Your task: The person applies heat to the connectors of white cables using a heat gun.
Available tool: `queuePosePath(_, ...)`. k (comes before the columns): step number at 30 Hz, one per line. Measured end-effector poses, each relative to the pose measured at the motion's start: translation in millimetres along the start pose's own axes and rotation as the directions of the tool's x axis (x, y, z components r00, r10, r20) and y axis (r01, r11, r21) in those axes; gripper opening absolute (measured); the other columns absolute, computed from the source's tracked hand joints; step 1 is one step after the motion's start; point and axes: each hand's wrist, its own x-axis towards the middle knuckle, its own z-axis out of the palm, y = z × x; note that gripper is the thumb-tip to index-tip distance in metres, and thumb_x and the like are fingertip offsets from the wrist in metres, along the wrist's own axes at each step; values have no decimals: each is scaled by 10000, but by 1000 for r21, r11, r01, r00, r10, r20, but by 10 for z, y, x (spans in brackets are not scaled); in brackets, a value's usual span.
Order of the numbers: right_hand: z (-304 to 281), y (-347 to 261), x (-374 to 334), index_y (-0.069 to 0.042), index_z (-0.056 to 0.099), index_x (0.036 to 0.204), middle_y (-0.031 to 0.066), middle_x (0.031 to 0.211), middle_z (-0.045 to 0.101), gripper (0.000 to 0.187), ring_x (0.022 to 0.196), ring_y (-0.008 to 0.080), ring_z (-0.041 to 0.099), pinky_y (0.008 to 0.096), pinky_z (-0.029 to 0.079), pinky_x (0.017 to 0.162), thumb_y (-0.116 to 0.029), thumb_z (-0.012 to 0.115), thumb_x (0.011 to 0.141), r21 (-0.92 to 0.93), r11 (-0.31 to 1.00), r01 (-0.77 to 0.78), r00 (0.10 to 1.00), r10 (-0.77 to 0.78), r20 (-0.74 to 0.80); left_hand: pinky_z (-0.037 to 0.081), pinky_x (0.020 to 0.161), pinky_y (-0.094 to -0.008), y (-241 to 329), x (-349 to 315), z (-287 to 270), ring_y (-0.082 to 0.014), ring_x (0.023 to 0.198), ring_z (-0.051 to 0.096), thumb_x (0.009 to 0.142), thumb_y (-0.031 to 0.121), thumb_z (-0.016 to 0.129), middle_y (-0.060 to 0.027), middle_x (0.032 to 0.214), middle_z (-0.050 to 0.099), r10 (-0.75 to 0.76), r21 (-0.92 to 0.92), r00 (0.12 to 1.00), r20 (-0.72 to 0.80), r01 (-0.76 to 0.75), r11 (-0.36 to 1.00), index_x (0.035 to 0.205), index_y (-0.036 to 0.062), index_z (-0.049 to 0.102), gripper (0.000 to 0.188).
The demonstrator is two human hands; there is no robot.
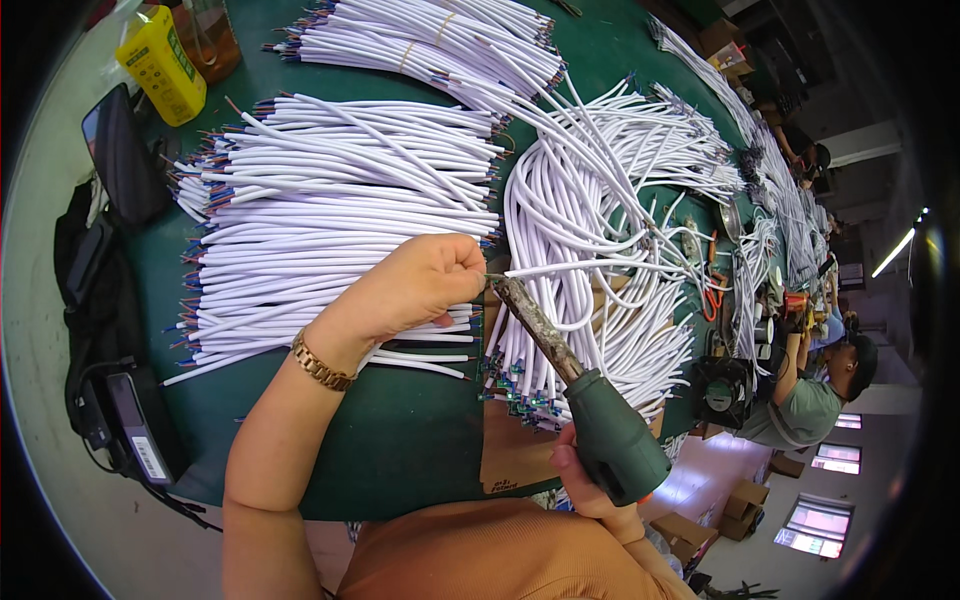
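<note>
My left hand point(428, 282) is closed in a pinch over the near bundles, at the end of a white cable point(560, 267). Its fingers hide what exactly they pinch there. From the pinch the cable runs right into a looped heap of white cables point(560, 200). A green heat gun point(618, 440) with a long, scorched metal nozzle is gripped by my right hand point(585, 480), partly hidden behind its body. The nozzle tip lies just beneath the cable end, close to my left fingertips. Under my left forearm lie short white cables point(330, 230) with bared coloured wire ends.
Another tied cable bundle point(420, 45) lies at the far side of the green table point(400, 440). Leftward are a yellow bottle point(163, 65), a phone point(120, 150) and a black box point(145, 425). Orange-handled pliers point(712, 290) lie beyond the heap. Co-workers point(815, 400) sit at the right.
</note>
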Motion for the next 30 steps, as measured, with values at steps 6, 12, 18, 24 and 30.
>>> queuePosePath(6, 10, 151, -59, -15, 561, 907, 39, 763, 574, 102, 672, 104, 544, 235, 442, 600, -55, 600, 822, -25, 998, 61, 998, -61, -1, 444, 536, -185, -14, 0, -5, -3, 601, 440, 852, 161, 552, 71, 703, 484, 9, 2, 1000, 2, -9, 1000, 836, 71, 535, 93)
queuePosePath(12, 38, 25, -113, -19, 607, 942, 50, 732, 597, 201, 666, 170, 578, 294, 475, 640, -37, 641, 745, 301, 931, -208, 955, 260, -141, 448, 535, -183, 0, -1, 5, -4, 606, 448, 849, 160, 558, 65, 714, 499, -5, -4, 1000, 20, 6, 1000, 838, 66, 538, 97)
queuePosePath(18, 33, 42, -76, 0, 453, 1147, 86, 735, 563, 381, 639, 150, 552, 246, 433, 570, -111, 599, 813, 418, 907, -39, 976, 124, -177, 463, 544, -195, -26, 17, -10, -17, 614, 461, 849, 156, 558, 52, 713, 493, -3, 9, 999, 35, 3, 1000, 848, 53, 540, 104)
queuePosePath(24, -73, -42, -38, 12, 457, 1137, 90, 738, 565, 391, 633, 163, 564, 263, 458, 598, -93, 616, 795, 607, 794, 28, 945, 176, -275, 470, 521, -202, 85, -49, -2, -20, 581, 437, 862, 147, 543, 48, 677, 454, 27, 55, 999, 25, -28, 998, 895, 44, 526, 110)
queuePosePath(30, -244, 94, 382, -41, 463, 1110, 81, 729, 548, 342, 613, 155, 548, 398, 407, 942, -156, 591, 814, 949, 228, 219, 966, 87, -244, 337, 503, -181, 119, -67, 335, -15, 583, 406, 883, 117, 579, 37, 698, 534, 214, 259, 971, -106, -181, 949, 952, -5, 602, 142)
